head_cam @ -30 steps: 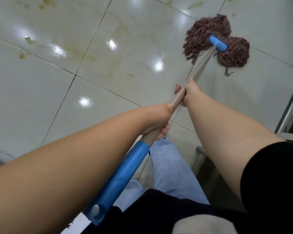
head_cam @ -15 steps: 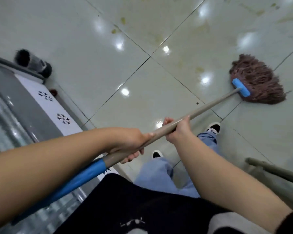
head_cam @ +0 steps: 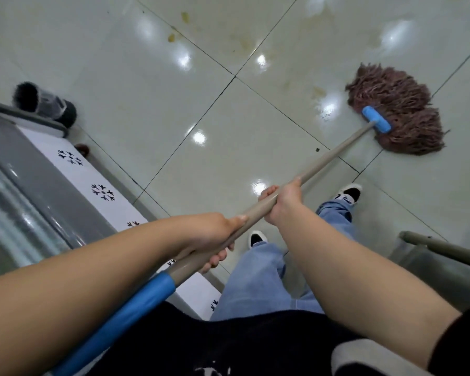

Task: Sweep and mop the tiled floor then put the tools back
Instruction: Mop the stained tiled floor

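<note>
A mop with a brown string head [head_cam: 399, 112] and a blue clamp [head_cam: 376, 118] lies on the glossy pale tiled floor [head_cam: 152, 85] at the upper right. Its grey pole [head_cam: 334, 154] runs down-left to a blue end sleeve [head_cam: 125, 316]. My right hand [head_cam: 282, 202] grips the pole at mid-length. My left hand [head_cam: 215, 237] grips it lower, just above the blue sleeve. Yellowish stains [head_cam: 171, 38] mark the tiles at the top, some close to the mop head.
A grey cabinet base with a white patterned strip [head_cam: 101, 191] runs along the left. A dark brush-like object [head_cam: 42, 104] lies by it. A grey metal frame [head_cam: 445, 248] stands at the right. My feet in dark shoes [head_cam: 349, 192] stand below the mop.
The view swung left and the cabinet came into sight. The mop head now sits to my right, fanned to one side, and has shifted slightly further from me. Both hands keep their hold.
</note>
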`<action>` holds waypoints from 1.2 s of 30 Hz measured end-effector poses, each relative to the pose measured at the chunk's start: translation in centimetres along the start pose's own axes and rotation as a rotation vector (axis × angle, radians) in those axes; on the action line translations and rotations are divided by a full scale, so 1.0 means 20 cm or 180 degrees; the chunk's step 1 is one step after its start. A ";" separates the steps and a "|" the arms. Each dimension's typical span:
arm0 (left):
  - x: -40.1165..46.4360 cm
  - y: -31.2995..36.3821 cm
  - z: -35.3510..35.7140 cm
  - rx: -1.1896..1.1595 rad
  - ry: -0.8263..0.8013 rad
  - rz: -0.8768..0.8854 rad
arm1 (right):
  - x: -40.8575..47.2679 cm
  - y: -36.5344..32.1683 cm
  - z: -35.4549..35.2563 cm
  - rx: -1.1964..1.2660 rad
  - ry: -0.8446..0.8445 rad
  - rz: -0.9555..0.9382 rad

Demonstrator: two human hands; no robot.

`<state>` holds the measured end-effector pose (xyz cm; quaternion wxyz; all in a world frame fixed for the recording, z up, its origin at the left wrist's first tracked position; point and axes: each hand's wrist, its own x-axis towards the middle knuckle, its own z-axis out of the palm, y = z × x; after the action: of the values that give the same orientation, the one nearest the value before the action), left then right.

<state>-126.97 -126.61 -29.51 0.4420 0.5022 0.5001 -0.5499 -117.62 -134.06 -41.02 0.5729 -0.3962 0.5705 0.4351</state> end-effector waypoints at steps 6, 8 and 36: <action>-0.02 0.58 0.08 0.0124 0.0026 0.0073 | -0.02 -0.56 0.05 0.0193 0.0278 -0.0322; -0.05 0.83 0.10 0.0242 0.0067 0.0125 | -0.02 -0.80 0.07 0.0204 0.0308 -0.0381; -0.36 3.58 0.13 0.0183 -0.0168 0.0730 | -0.17 -3.47 0.57 -0.0282 0.0023 -0.0475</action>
<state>-55.76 -137.02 -30.05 0.5005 0.5538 0.4116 -0.5229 -48.11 -144.72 -40.26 0.5836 -0.4642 0.5216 0.4146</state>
